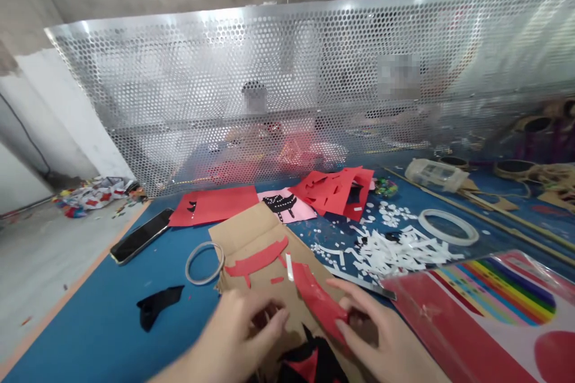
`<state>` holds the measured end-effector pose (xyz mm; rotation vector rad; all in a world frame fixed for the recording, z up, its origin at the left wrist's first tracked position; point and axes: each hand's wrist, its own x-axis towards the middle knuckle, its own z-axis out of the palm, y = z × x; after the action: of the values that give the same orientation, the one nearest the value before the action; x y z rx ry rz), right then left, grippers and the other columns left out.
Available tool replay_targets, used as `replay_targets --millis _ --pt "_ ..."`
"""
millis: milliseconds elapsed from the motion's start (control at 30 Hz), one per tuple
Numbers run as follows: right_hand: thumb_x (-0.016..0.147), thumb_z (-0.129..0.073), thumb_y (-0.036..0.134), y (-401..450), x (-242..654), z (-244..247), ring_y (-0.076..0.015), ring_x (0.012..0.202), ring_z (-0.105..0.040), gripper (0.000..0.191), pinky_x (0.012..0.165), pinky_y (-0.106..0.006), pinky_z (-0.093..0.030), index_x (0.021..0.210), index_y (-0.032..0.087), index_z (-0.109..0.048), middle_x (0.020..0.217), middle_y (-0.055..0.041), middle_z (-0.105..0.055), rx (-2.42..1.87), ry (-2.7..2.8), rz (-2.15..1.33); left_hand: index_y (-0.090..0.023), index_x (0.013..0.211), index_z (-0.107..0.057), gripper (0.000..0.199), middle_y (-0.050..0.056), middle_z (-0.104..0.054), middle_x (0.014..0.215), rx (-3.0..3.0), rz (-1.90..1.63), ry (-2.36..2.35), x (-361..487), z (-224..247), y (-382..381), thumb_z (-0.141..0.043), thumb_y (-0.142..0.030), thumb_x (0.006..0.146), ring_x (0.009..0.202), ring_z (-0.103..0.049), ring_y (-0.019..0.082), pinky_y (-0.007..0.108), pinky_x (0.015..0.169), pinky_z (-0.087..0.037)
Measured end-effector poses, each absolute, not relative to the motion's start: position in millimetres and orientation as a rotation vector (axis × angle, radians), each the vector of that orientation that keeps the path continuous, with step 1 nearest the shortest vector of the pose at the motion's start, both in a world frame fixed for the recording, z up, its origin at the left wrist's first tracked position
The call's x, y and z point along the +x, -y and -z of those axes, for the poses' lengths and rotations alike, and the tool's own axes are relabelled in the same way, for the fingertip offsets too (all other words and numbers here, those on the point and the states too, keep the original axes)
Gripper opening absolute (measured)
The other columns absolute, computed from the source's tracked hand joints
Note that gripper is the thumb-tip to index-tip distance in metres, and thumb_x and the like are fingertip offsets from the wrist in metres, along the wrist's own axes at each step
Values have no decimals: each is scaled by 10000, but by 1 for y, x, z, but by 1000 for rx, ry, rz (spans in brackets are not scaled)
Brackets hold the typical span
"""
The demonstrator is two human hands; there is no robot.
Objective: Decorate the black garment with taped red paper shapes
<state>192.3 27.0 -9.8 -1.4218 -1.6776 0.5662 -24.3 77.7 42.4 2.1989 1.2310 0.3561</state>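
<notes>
My right hand [372,323] pinches the lower end of a red cut-out strip [317,296] between thumb and fingers. A short white piece [289,267] sticks up at the strip's far end. Beside it, my left hand [251,326] has its fingers curled toward the thumb; whether anything is between them is hidden. Beneath both hands is a piece of brown cardboard [245,224], bearing another red cut-out [258,258] and a small red scrap [277,280]. Nearest me on the cardboard lies a black cut-out [314,365] with red showing on it.
Left of the cardboard are a tape ring [205,280], black scrap [157,305] and phone [142,236]. White strips [395,251], a metal ruler [366,284], a larger ring [467,240] and red plastic-wrapped sheets [449,335] lie rightward. A perforated metal screen [287,66] stands behind.
</notes>
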Motion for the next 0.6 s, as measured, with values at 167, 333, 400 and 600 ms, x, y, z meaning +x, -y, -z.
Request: replay_targets --millis 167,333,400,600 --pt "752 -409 100 -32 210 25 -192 779 -631 323 660 -287 -523 990 205 -601 894 -52 -645 -1557 1830 -228 -133 774 -660 200 172 -665 808 2559 184 -1784 -79 -79 -126 -467 -181 797 758 -648 346 417 624 -464" --pt "818 -366 140 -33 212 28 -169 630 -611 298 527 -267 -518 982 163 -613 912 -85 -596 -1610 2050 18 -214 760 -662 142 72 -694 849 2569 465 -1676 -100 -65 -149 -611 -126 660 834 -652 291 312 642 -470" --pt "850 -344 177 -33 212 25 -197 685 -623 319 541 -299 -531 1027 147 -607 957 -107 -593 -1581 2073 197 -214 730 -647 120 65 -691 809 2576 500 -1645 -100 -64 -150 -564 -129 711 802 -659 271 297 628 -466" --pt "883 -353 218 -29 209 2 -217 850 -624 324 646 -303 -549 1102 175 -588 987 -86 -622 -1432 1988 363 -181 1005 -530 231 83 -661 789 2617 325 -1612 -77 -86 -122 -330 -244 908 731 -638 257 343 628 -466"
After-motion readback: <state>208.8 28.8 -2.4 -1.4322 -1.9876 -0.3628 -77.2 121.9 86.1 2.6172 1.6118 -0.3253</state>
